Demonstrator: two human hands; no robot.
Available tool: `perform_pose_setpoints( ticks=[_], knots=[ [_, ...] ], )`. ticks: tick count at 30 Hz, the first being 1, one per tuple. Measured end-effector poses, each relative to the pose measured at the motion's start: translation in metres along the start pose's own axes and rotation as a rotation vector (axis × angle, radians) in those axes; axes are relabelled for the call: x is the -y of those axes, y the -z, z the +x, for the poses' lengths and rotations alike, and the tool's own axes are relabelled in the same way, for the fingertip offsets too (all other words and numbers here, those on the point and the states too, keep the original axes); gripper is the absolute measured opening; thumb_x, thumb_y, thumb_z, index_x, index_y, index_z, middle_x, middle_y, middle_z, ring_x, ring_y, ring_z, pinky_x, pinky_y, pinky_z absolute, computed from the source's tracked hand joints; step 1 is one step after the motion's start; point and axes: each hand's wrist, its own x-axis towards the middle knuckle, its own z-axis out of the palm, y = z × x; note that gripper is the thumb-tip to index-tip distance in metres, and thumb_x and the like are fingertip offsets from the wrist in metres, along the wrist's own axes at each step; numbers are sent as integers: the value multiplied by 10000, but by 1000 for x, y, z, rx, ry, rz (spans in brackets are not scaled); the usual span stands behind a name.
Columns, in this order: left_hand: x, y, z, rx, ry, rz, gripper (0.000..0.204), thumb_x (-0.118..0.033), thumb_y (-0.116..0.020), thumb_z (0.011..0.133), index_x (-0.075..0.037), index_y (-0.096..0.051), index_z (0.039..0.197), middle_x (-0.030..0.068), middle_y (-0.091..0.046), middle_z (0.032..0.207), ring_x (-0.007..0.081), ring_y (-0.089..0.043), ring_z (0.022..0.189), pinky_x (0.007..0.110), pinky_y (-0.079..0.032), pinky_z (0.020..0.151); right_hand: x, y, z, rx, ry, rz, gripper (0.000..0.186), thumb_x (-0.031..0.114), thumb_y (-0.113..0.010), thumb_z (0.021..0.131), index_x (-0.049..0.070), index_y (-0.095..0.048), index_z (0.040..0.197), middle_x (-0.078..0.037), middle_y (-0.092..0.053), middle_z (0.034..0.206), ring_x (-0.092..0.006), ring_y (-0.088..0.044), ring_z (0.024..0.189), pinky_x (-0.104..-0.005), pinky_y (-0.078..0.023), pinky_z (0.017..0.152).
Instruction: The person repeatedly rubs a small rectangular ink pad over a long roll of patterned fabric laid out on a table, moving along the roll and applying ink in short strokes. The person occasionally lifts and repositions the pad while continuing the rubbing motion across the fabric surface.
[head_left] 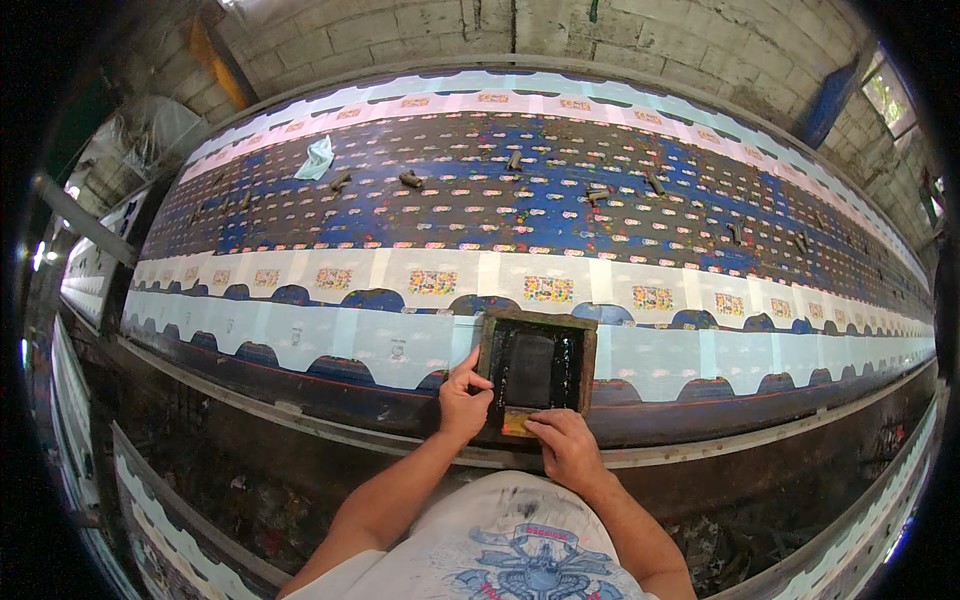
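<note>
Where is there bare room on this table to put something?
The dark strip between the pale blue pieces and the near rail looks free leftward of the left hand and rightward of the right hand. Crowded: around the frame, and the patterned middle, scattered with small dark objects and a crumpled cloth.

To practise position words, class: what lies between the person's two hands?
In the head view, a yellow block and part of the frame lie between the left hand and the right hand, which holds the block.
</note>
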Motion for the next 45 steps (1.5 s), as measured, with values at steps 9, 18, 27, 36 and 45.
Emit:
perform_pose_setpoints(
  ticks=[9,18,27,36,45],
  knots=[
    [1,-8,-1,-12,-42,42,180,105,-803,813,-43,-703,832,281,-580,1706,359,-617,1523,461,-481,1231,11,11,35,293,65,-200,493,17,-748,852,55,-780,1342,-150,-761,1273,-381,-720,1160,-518,-573,1034],
    [-3,-8,-1,-30,-103,50,163,87,-790,786,-53,-707,803,284,-622,1661,409,-647,1450,461,-508,1192,-48,28,112,338,-52,-171,479,-68,-678,860,74,-790,1304,-169,-768,1203,-417,-700,1181,-518,-569,1049],
    [-6,-8,-2,-40,-106,80,143,91,-777,787,-42,-728,803,254,-619,1673,430,-628,1444,466,-528,1164,-19,0,82,204,33,-364,629,-51,-717,812,104,-758,1420,-125,-753,1277,-377,-689,1151,-502,-551,1017],
    [-8,-9,-1,-36,-113,77,122,85,-769,791,-31,-727,796,266,-618,1667,453,-635,1419,481,-527,1155,-13,26,80,480,-46,-212,599,-100,-676,816,94,-774,1374,-122,-783,1247,-391,-713,1179,-502,-583,1033],
    [-6,-7,-1,-23,-149,104,134,91,-767,786,-37,-731,804,300,-607,1663,464,-634,1427,480,-525,1162,-49,-1,117,80,-50,-329,603,-108,-667,825,87,-772,1387,-163,-755,1264,-415,-680,1182,-528,-556,1059]
  ],
)
